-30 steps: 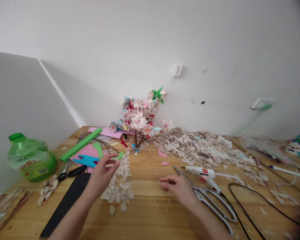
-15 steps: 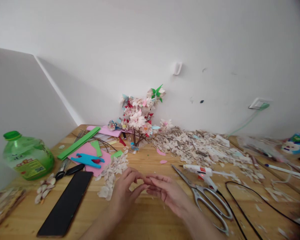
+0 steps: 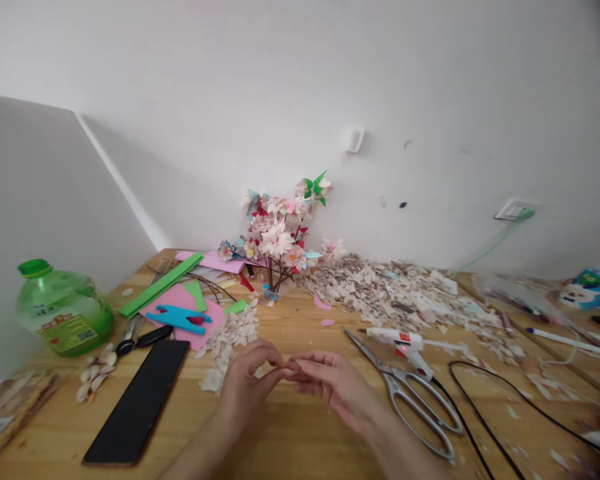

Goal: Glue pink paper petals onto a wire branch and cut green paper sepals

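Over the wooden table (image 3: 280, 433), my left hand (image 3: 253, 380) and my right hand (image 3: 330, 383) meet at the fingertips. Thumb and index finger are pinched together on each hand. Whatever lies between the fingertips, if anything, is too small or hidden to make out. A small heap of pale, petal-like flakes (image 3: 230, 337) lies just beyond my left hand. To the right of my right hand are large metal scissors (image 3: 393, 380), lying with their blades pointing away. Beyond both hands, a bunch of handmade flowers (image 3: 277, 239) stands in a small blue holder (image 3: 269, 292).
A glue gun (image 3: 400, 340) with a red light lies beside the scissors, its black cable (image 3: 505, 373) curving right. A big flake pile (image 3: 390, 290) spreads along the wall. At left are a phone (image 3: 137, 403), a green bottle (image 3: 67, 310), blue clip-like piece (image 3: 180, 319) and pink paper (image 3: 167, 299).
My left thumb and index finger have closed from a loose ring into a tighter pinch against the right fingertips. The view has shifted slightly.
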Motion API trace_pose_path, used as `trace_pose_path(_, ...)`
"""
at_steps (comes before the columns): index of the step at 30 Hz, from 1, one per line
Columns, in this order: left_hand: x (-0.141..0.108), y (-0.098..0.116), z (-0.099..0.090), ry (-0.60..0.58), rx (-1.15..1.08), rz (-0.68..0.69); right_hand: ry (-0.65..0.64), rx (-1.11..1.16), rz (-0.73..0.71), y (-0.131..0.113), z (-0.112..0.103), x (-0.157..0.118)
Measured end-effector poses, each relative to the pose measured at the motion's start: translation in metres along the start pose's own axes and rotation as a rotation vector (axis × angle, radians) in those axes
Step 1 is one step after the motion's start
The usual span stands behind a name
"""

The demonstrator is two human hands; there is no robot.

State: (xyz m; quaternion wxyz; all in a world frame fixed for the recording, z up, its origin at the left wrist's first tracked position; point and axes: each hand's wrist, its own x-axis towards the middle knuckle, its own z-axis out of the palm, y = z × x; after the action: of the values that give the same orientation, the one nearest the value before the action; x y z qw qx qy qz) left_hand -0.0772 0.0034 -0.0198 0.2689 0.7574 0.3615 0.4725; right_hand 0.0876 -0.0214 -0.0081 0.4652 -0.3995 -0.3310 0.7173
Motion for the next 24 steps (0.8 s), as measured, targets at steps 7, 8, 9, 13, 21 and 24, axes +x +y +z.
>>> trace_pose_path(7, -0.001, -0.002, -0.002, 0.002, -0.002, 0.004, 0.005, -0.002, 0.007, -0.002, 0.003, 0.000)
trace_pose_path(8, -0.001, -0.002, -0.003, 0.008, -0.003, 0.004, 0.009, 0.000, 0.006, -0.001, 0.004, 0.000)
trace_pose_path(9, -0.001, -0.003, -0.003, 0.020, -0.005, 0.007, 0.011, 0.003, 0.006, -0.001, 0.004, 0.001)
trace_pose_path(13, -0.002, -0.004, -0.004, 0.067, -0.015, 0.012, 0.006, 0.011, 0.014, 0.000, 0.006, 0.004)
trace_pose_path(21, -0.002, -0.009, -0.005, 0.060, -0.020, 0.005, -0.014, 0.002, 0.021, 0.002, 0.006, 0.007)
trace_pose_path(24, -0.002, -0.010, -0.006, 0.042, -0.018, -0.021, -0.019, 0.002, 0.019, 0.003, 0.006, 0.009)
